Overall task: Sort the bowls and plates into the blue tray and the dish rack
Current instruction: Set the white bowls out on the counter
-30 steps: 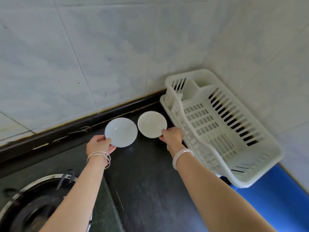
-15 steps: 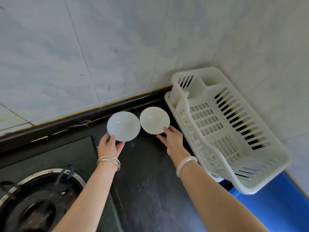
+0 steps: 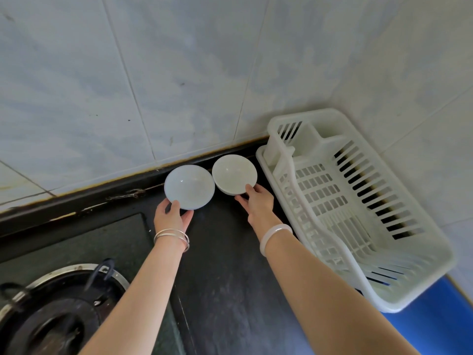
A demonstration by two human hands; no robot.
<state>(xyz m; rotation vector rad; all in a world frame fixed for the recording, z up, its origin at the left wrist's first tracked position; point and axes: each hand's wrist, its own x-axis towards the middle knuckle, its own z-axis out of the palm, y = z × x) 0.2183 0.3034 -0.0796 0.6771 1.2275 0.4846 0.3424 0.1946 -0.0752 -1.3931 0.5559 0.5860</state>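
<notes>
A scuffed black stone desk (image 3: 230,278) meets glossy pale wall tiles (image 3: 179,73) in a corner. My left hand (image 3: 172,216) has its fingers clamped on a smooth, round pale-blue bowl (image 3: 189,187). My right hand (image 3: 258,203) pinches a round white ceramic bowl (image 3: 234,174). Both bowls are just left of the white slatted plastic dish rack (image 3: 322,183), whose near end overlaps the blue tray (image 3: 435,321).

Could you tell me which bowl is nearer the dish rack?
The cream bowl, held by the right hand; the bluish bowl is farther left.
</notes>
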